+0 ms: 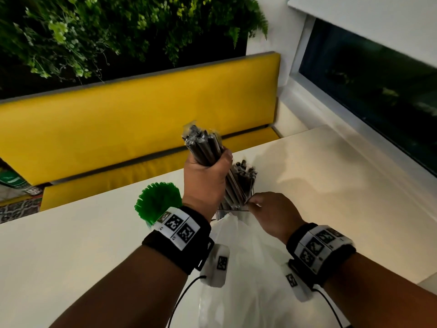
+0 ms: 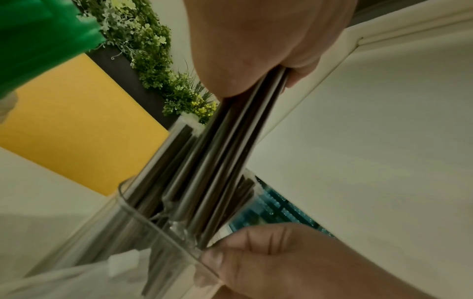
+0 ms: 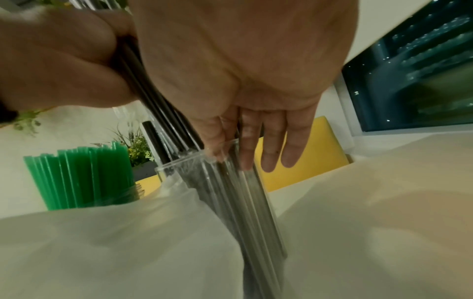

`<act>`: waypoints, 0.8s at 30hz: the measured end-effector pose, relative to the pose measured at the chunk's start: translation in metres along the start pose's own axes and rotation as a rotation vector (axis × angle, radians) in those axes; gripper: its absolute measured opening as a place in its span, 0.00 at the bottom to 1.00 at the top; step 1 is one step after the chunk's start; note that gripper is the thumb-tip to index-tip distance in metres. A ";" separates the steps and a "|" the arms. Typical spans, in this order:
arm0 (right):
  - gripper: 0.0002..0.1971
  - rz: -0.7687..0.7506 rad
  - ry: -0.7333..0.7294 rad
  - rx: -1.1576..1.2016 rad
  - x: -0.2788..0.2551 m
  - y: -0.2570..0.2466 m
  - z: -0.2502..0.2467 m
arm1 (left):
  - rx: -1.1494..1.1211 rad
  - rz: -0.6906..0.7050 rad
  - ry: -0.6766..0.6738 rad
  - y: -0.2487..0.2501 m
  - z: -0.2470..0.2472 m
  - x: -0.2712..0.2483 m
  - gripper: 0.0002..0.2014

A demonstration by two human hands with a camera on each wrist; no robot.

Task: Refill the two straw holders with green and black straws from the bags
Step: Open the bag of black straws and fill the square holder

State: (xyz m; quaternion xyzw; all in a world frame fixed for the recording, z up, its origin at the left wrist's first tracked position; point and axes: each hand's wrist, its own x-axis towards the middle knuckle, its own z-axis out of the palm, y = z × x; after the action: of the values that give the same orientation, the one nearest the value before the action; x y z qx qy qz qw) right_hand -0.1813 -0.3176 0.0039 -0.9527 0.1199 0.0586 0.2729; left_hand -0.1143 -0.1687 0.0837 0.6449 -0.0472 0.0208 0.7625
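My left hand [image 1: 205,178] grips a bundle of wrapped black straws [image 1: 204,143] around its middle. The bundle's lower ends stand inside the clear holder [image 1: 233,208], beside other black straws [image 1: 244,171] that lean in it. My right hand [image 1: 269,209] holds the holder at its rim: the left wrist view shows the thumb [image 2: 212,261] on the near wall, and the right wrist view shows the fingers [image 3: 268,153] down the far side. Green straws [image 1: 156,200] fan out of a second holder to the left, partly hidden by my left wrist.
A white plastic bag [image 1: 246,268] lies on the cream table [image 1: 331,185] between my forearms, up against the clear holder. A yellow bench [image 1: 142,110] runs behind the table. There is a dark window [image 1: 378,91] at the right and a plant wall above.
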 end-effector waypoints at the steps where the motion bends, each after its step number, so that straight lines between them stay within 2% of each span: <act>1: 0.11 -0.008 -0.012 -0.016 0.001 0.000 -0.002 | 0.002 0.010 -0.001 -0.002 0.001 0.002 0.04; 4: 0.12 -0.028 -0.042 -0.043 0.002 -0.003 -0.007 | 0.074 0.020 -0.010 -0.013 0.004 0.002 0.04; 6: 0.12 -0.038 -0.048 -0.033 0.001 -0.003 -0.009 | 0.161 -0.024 -0.032 -0.026 0.005 -0.002 0.07; 8: 0.10 -0.020 -0.069 0.009 -0.002 -0.003 -0.008 | 0.255 -0.064 -0.123 -0.036 0.005 -0.006 0.11; 9: 0.09 -0.003 -0.075 0.032 -0.004 -0.003 -0.007 | 0.363 -0.009 -0.194 -0.039 0.004 -0.007 0.15; 11: 0.08 0.027 -0.064 0.054 -0.006 -0.003 -0.005 | 0.760 0.245 -0.315 -0.043 0.003 -0.004 0.24; 12: 0.10 0.034 -0.051 0.035 -0.007 -0.003 -0.003 | 0.956 0.330 -0.337 -0.042 0.002 -0.004 0.29; 13: 0.12 0.034 -0.038 0.002 -0.007 -0.004 -0.001 | 1.082 0.324 -0.343 -0.039 0.000 -0.002 0.33; 14: 0.13 0.030 -0.023 -0.027 -0.007 -0.004 0.000 | 1.129 0.259 -0.349 -0.035 -0.003 0.000 0.35; 16: 0.13 0.016 0.004 -0.056 -0.006 -0.005 0.001 | 1.032 0.090 -0.382 -0.021 -0.013 0.005 0.40; 18: 0.12 0.004 0.012 -0.062 -0.006 -0.005 0.002 | 0.782 -0.073 -0.451 0.005 -0.019 0.006 0.52; 19: 0.11 0.003 0.009 -0.057 -0.007 -0.005 0.002 | 0.680 -0.094 -0.485 0.020 -0.018 0.006 0.58; 20: 0.11 0.006 0.007 -0.047 -0.007 -0.005 0.002 | 0.629 -0.069 -0.503 0.037 -0.014 0.007 0.60; 22: 0.12 0.013 0.007 -0.039 -0.007 -0.005 0.002 | 0.647 0.090 -0.505 0.051 0.000 0.008 0.51; 24: 0.14 0.016 0.005 -0.053 -0.008 -0.006 0.001 | 0.865 0.340 -0.458 0.040 0.014 0.009 0.36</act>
State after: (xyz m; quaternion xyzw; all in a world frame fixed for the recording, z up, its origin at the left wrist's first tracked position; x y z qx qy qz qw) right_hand -0.1873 -0.3110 0.0074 -0.9588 0.1268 0.0614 0.2466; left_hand -0.1095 -0.1759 0.1261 0.8724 -0.3040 0.0203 0.3823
